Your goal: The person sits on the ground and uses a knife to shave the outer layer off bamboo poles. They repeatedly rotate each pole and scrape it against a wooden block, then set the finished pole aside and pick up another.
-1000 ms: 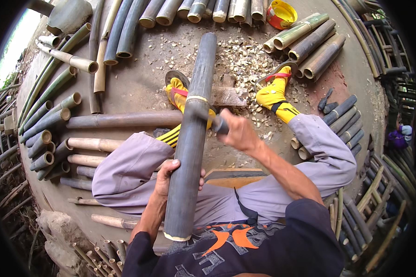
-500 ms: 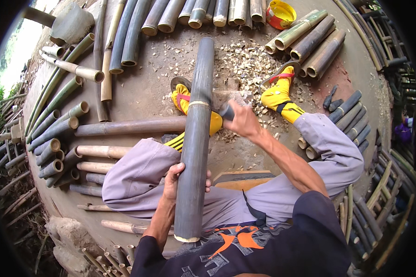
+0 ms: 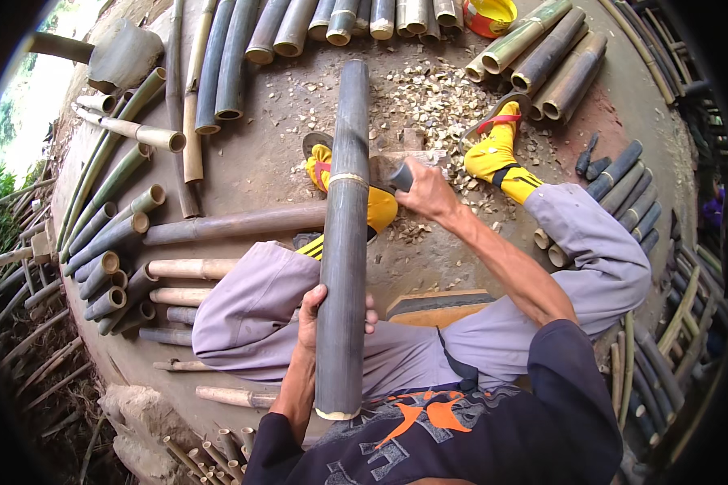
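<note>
A thick dark bamboo tube [image 3: 344,267] stretches from my lap out past my feet, with a pale ring at its node and a pale cut near end. My left hand [image 3: 309,319] is wrapped round its lower part, the fingertips showing on the right side. Just right of the node, my right hand [image 3: 430,194] is closed on a dark-handled tool [image 3: 401,176]. The handle points toward the tube; the tool's working end is too unclear to make out. Beneath them lies a wooden block [image 3: 429,158], partly hidden by the tube and the tool.
Pale chips [image 3: 437,89] litter the ground between my yellow-socked feet. Cut bamboo tubes [image 3: 117,234] are piled on the left, more tubes [image 3: 344,20] lie along the far side, and others [image 3: 570,73] at far right. A red and yellow bucket [image 3: 491,14] stands beyond.
The whole view has shifted slightly. My right hand with the dark-handled tool has moved a little farther away from me along the tube. My left hand keeps its grip on the bamboo tube.
</note>
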`<state>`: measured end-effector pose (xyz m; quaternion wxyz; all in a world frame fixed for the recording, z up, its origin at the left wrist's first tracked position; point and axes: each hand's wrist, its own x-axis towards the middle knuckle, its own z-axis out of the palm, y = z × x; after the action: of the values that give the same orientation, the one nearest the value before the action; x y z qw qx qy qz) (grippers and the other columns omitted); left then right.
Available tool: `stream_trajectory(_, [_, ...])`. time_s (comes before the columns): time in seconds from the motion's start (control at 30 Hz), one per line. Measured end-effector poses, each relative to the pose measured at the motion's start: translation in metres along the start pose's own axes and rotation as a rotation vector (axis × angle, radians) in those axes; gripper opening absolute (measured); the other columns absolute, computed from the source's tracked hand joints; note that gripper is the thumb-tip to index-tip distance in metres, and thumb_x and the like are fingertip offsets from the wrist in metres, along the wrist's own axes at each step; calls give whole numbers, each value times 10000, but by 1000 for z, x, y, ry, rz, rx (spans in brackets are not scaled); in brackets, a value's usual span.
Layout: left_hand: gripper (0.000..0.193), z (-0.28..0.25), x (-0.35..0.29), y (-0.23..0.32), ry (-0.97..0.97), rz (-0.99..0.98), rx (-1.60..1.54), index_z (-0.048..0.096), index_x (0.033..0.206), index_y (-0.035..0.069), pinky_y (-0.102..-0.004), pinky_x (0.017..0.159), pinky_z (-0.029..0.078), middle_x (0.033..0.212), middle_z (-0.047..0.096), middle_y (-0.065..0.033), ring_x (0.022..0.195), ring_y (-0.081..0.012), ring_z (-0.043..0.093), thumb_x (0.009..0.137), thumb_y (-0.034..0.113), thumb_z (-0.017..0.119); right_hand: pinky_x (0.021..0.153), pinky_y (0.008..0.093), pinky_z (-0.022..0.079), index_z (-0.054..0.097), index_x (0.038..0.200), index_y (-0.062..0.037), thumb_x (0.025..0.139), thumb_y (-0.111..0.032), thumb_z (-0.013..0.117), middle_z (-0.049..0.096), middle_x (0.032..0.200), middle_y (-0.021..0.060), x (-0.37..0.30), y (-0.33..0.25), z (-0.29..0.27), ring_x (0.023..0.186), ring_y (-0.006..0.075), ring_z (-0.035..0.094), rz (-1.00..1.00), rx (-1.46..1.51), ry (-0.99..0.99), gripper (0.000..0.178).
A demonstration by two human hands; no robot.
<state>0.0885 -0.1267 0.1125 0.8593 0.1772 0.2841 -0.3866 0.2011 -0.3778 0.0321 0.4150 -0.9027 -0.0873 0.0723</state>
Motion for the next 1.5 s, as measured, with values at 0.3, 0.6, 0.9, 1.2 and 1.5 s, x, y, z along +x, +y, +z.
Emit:
stream_trajectory(0.3, [695, -16, 1, -8, -59, 53, -20, 446, 1255, 0, -414, 593, 579, 939, 576, -224, 702, -326, 638, 820, 530, 560, 451, 391, 544, 470, 861, -47, 772, -100, 600, 583, 561, 137, -2, -9, -2, 465, 266, 616, -21, 23, -32, 166])
stream_trajectory(0.6, [666, -6, -1, -3, -109, 8, -110, 454, 1270, 30, -431, 630, 573, 969, 570, -216, 770, -335, 621, 841, 535, 524, 526, 432, 562, 466, 864, -58, 750, -134, 607, 612, 624, 184, 9, -20, -14, 521, 320, 637, -37, 24, -53, 196])
stream_trajectory(0.9, [647, -4, 0, -8, -91, 57, -124, 466, 1237, 17, -435, 617, 571, 948, 574, -214, 726, -329, 627, 831, 514, 542, 450, 357, 558, 486, 904, -39, 756, -87, 599, 629, 629, 150, 9, -27, -8, 502, 262, 638, -104, -17, -116, 192])
stream_trajectory(1.2, [679, 5, 2, -8, -10, 42, -60, 471, 1220, -5, -436, 662, 569, 938, 589, -207, 720, -325, 641, 800, 520, 572, 443, 316, 559, 472, 873, -56, 776, -111, 582, 611, 621, 135, 4, -22, 2, 468, 249, 613, -140, 15, -115, 157])
stream_trajectory(1.5, [631, 6, 0, -9, 9, 114, -31, 477, 1212, 0, -429, 600, 577, 949, 598, -200, 740, -319, 650, 811, 479, 565, 408, 356, 538, 458, 856, -63, 814, -123, 566, 603, 607, 147, 3, -35, 1, 477, 231, 616, -157, -24, -120, 130])
